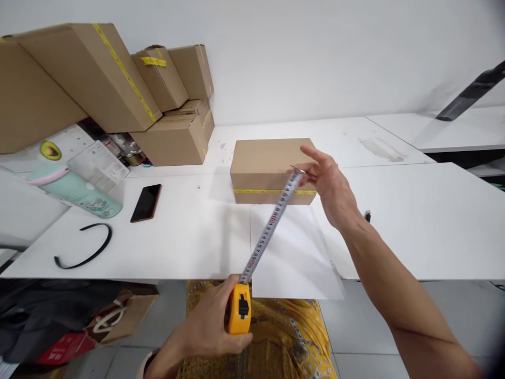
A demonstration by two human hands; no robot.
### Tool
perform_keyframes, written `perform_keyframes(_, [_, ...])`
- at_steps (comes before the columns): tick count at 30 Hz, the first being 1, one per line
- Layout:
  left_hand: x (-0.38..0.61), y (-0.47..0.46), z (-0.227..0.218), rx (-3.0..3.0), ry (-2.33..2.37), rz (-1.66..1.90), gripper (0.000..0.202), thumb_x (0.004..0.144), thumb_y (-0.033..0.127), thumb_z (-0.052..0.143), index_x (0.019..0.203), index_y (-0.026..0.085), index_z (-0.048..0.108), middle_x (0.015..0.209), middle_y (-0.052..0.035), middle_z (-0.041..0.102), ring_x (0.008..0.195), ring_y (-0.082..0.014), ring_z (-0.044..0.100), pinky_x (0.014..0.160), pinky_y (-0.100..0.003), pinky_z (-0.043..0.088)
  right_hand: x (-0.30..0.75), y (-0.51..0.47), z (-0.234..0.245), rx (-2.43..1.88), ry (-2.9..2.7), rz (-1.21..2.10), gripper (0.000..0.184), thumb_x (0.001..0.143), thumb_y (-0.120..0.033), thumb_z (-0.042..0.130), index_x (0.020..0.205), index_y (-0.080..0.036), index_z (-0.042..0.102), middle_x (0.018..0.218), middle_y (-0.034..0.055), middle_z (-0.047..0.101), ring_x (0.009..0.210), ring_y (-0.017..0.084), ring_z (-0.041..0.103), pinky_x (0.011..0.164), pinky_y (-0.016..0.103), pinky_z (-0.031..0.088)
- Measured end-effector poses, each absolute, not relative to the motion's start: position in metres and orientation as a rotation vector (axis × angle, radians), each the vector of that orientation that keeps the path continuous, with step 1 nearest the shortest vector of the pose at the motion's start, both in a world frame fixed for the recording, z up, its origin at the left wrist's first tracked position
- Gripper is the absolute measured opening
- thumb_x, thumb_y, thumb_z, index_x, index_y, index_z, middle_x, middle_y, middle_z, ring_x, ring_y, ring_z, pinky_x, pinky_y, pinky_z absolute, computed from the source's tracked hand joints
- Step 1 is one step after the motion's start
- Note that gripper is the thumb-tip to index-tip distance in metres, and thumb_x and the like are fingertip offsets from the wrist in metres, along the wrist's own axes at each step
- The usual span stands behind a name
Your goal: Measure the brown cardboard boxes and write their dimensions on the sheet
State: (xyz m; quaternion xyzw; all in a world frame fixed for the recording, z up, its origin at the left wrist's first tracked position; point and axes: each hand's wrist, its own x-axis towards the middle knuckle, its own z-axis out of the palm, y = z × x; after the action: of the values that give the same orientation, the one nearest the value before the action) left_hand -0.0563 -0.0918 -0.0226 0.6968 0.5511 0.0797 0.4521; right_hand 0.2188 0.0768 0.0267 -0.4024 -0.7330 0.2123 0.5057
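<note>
My left hand (209, 321) is wrapped around the yellow case of a tape measure (239, 309), in front of the table edge and above my lap. From the case the metal blade (268, 226) runs out, slanting up and to the right. At its hooked tip, my right hand (331, 184) grips the end between curled fingers, with the index finger stretched out. Just behind lies a cardboard box (270, 158), closed, a yellow tape strip along its front. The right fingertips are in front of the box's right part; whether they touch it I cannot tell. A white paper sheet (295, 263) lies under the blade.
Stacked cardboard boxes (169, 139) stand at the back left. Nearer are a mint-green bottle (79, 192), a phone (146, 202) and a black curved band (106, 239). A pen tip (367, 216) shows beside my right forearm. The white table's front edge (177, 278) runs before me.
</note>
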Motion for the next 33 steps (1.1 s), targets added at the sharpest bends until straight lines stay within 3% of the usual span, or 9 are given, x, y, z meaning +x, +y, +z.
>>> perform_keyframes(4, [-0.05,-0.095,-0.02,1.712,1.301,0.165,0.073,0.062,0.024,0.077,0.13,0.024,0.051,0.117,-0.0071,0.065,0.105,-0.0289,0.061,0.097,-0.04,0.047,0.226,0.041,0.032,-0.894,-1.623,0.649,0.036,0.102,-0.052,0.044,0.116,-0.027,0.067,0.081,0.0028,0.063,0.073,0.018,0.061,0.066,0.034,0.051])
perform_keyframes(7, [-0.051,-0.097,-0.027,1.605,1.306,0.281,0.094,0.063,0.023,0.079,0.147,0.026,0.035,0.136,-0.0112,0.057,0.12,-0.0313,0.058,0.104,-0.042,0.044,0.227,0.018,0.01,-0.945,-1.564,0.723,0.027,0.101,-0.046,0.051,0.103,-0.025,0.068,0.071,-0.0004,0.059,0.061,0.014,0.057,0.057,0.03,0.049])
perform_keyframes(9, [-0.049,-0.096,-0.031,1.52,1.311,0.411,0.097,0.065,0.024,0.08,0.148,0.026,0.03,0.139,-0.0118,0.054,0.12,-0.0291,0.058,0.102,-0.04,0.047,0.217,0.0,-0.012,-0.968,-1.631,0.797,0.024,0.101,-0.043,0.051,0.1,-0.024,0.066,0.069,-0.0011,0.06,0.057,0.013,0.057,0.053,0.028,0.048])
perform_keyframes(13, [-0.039,-0.09,-0.03,1.526,1.285,0.58,0.072,0.069,0.027,0.079,0.131,0.023,0.043,0.122,-0.0071,0.06,0.102,-0.0225,0.063,0.088,-0.034,0.052,0.182,-0.035,-0.053,-0.912,-1.921,0.758,0.024,0.102,-0.041,0.049,0.107,-0.022,0.065,0.078,0.0023,0.068,0.064,0.015,0.063,0.056,0.027,0.051])
perform_keyframes(17, [-0.037,-0.074,-0.028,1.674,1.306,0.586,0.06,0.073,0.029,0.076,0.125,0.024,0.047,0.117,-0.0056,0.063,0.098,-0.0216,0.064,0.086,-0.034,0.053,0.189,-0.032,-0.077,-0.943,-1.984,0.399,0.028,0.104,-0.034,0.045,0.122,-0.02,0.062,0.081,0.0037,0.069,0.067,0.015,0.063,0.06,0.028,0.051])
perform_keyframes(21, [-0.06,-0.045,-0.042,1.881,1.539,0.669,0.056,0.076,0.036,0.073,0.124,0.024,0.046,0.118,-0.0074,0.064,0.102,-0.0256,0.065,0.09,-0.042,0.052,0.263,0.004,-0.095,-1.556,-1.506,-0.084,0.029,0.1,-0.036,0.048,0.11,-0.017,0.069,0.091,0.0107,0.068,0.078,0.021,0.062,0.068,0.034,0.051])
perform_keyframes(23, [-0.075,-0.026,-0.051,2.011,1.677,0.669,0.054,0.077,0.037,0.071,0.123,0.024,0.047,0.118,-0.0084,0.064,0.105,-0.0282,0.064,0.094,-0.046,0.051,0.303,0.02,-0.106,-1.847,-1.38,-0.252,0.036,0.096,-0.04,0.051,0.113,-0.014,0.071,0.11,0.0186,0.066,0.102,0.031,0.059,0.083,0.044,0.05])
perform_keyframes(27, [-0.095,0.008,-0.062,2.172,1.838,0.503,0.048,0.077,0.037,0.067,0.119,0.022,0.051,0.114,-0.0093,0.065,0.109,-0.0322,0.062,0.092,-0.048,0.052,0.346,0.034,-0.123,-2.214,-1.414,-0.201,0.048,0.094,-0.042,0.051,0.129,-0.013,0.068,0.135,0.0235,0.056,0.123,0.04,0.047,0.096,0.054,0.042])
perform_keyframes(33, [-0.103,0.036,-0.067,2.271,1.909,0.363,0.051,0.081,0.036,0.064,0.127,0.019,0.051,0.123,-0.0131,0.065,0.116,-0.0354,0.06,0.095,-0.05,0.05,0.349,0.035,-0.122,-2.342,-1.484,-0.079,0.045,0.098,-0.027,0.042,0.133,-0.012,0.066,0.123,0.0222,0.061,0.117,0.036,0.051,0.097,0.047,0.042])
